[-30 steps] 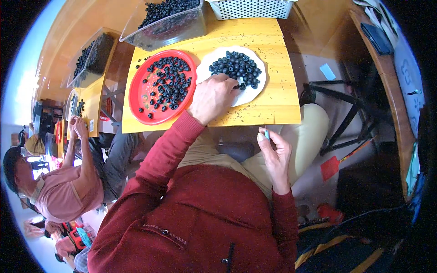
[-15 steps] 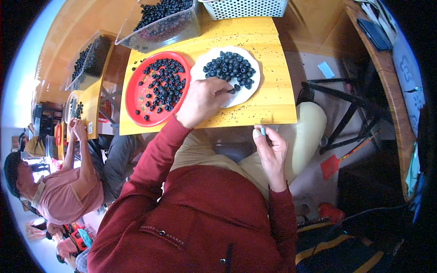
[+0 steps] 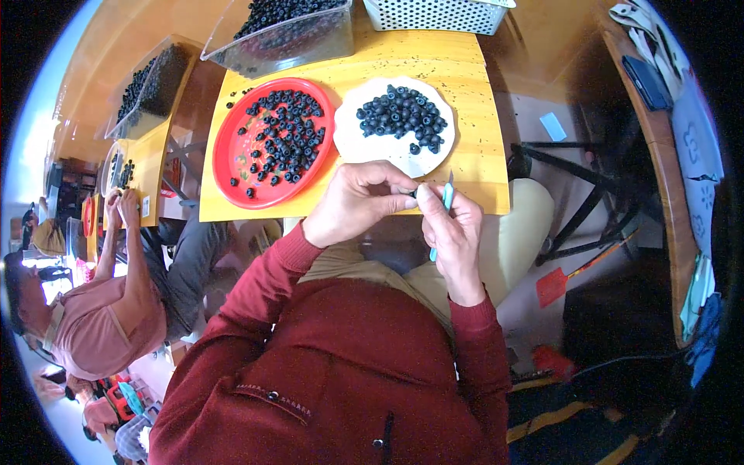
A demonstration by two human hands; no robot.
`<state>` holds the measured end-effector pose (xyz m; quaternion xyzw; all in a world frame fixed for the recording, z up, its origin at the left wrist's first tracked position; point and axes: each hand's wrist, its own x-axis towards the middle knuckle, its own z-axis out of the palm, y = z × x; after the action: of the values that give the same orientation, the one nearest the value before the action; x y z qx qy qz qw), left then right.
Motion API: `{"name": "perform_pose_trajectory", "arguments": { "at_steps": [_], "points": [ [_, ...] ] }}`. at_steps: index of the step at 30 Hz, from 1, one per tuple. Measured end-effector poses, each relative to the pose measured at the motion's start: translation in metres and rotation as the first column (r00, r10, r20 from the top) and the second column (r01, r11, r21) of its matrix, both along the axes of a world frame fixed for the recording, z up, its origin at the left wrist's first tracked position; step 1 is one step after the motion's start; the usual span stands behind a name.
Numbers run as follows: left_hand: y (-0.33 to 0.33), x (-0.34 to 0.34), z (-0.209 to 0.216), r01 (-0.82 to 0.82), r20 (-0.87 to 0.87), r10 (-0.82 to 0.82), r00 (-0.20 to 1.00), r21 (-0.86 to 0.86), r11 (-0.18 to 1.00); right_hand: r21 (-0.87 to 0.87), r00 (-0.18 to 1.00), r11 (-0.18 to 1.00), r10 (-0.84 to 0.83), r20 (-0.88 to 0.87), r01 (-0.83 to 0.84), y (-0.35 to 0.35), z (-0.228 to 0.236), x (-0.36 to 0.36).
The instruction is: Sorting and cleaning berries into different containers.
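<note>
While the left hand [image 3: 349, 205] pinches a small dark berry [image 3: 412, 194] between thumb and forefinger, the right hand [image 3: 453, 225] is curled round a slim knife [image 3: 448, 198], its thumb touching or just beside the berry; which of these, I cannot tell. The knife has a smooth, light-blue handle and a narrow blade pointing forward. The work seems to be at the stage of handling one berry singly, with the blade close by; the next move calls for a firm but gentle pinch and fine control of the edge near the fingertips.

Just beyond the hands, a white plate [image 3: 384, 149] with a scalloped rim sits on a yellow, wood-grained, finely speckled counter [image 3: 484, 170]. Its pile of berries [image 3: 399, 114] looks matte and blue-black, each roundish, several showing a ring-shaped crown. Beyond the left hand and to its left, a smooth red plate [image 3: 229, 151], apparently plastic, carries a looser scatter of berries [image 3: 291, 132]. Farther beyond the left hand, a clear, stiff-walled bin [image 3: 310, 46] is heaped with dark fruit [image 3: 279, 19]; farther beyond the right hand stands a white basket [image 3: 430, 17] pierced with small holes.
</note>
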<state>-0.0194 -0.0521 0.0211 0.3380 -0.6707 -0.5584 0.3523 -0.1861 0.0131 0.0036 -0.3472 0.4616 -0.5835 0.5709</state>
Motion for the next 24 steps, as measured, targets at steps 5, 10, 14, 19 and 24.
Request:
{"name": "perform_pose_trajectory", "arguments": {
  "at_steps": [5,10,14,19,24],
  "points": [
    [0.005,0.004,-0.01,0.047,-0.229,0.023,0.973,0.295,0.954,-0.012,0.992,0.999,-0.03,0.122,0.032,0.0,-0.001,0.006],
    [0.009,0.001,-0.016,0.184,-0.502,0.111,0.858,0.502,0.845,-0.059,0.995,0.998,-0.011,0.095,0.016,0.0,-0.001,0.004],
    [0.01,0.002,-0.022,0.213,-0.518,0.133,0.845,0.553,0.805,-0.11,0.999,0.994,-0.002,-0.048,-0.003,0.0,0.005,0.004],
    [0.01,0.002,-0.02,0.255,-0.579,0.196,0.792,0.605,0.754,-0.185,0.97,0.981,0.004,-0.244,-0.051,0.0,0.013,0.002],
    [0.008,0.004,-0.025,0.308,-0.624,0.197,0.757,0.605,0.734,-0.243,0.871,0.968,-0.065,-0.486,-0.063,0.005,0.013,-0.004]
  ]
}}
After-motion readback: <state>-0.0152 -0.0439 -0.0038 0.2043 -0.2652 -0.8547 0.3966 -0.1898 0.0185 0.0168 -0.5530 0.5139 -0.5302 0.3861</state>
